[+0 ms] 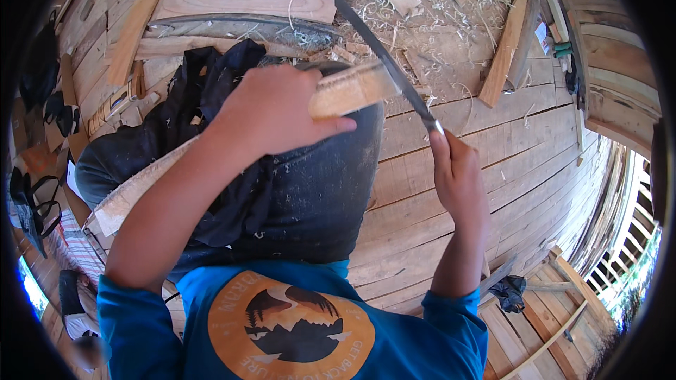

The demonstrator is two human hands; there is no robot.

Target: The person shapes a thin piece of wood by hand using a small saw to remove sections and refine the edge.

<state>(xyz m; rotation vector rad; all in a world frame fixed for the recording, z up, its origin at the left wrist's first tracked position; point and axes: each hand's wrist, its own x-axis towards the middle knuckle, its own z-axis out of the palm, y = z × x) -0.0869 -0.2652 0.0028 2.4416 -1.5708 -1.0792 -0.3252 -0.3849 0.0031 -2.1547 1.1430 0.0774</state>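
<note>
My left hand (271,109) grips a long pale wooden stick (348,89) that lies across my lap, its far end poking out past my fingers and its near end (116,204) running down to the left. My right hand (454,176) holds the handle of a long dark blade (384,56). The blade slants up and left, and its edge meets the stick's far end. My knee in dark trousers (317,190) sits under the stick.
Wood shavings (415,21) litter the plank floor (493,141) ahead. A curved wooden board (246,3) and loose slats (503,53) lie beyond. A dark cloth (204,77) drapes my lap. Sandals (32,204) lie at the left, a dark rag (508,292) at the lower right.
</note>
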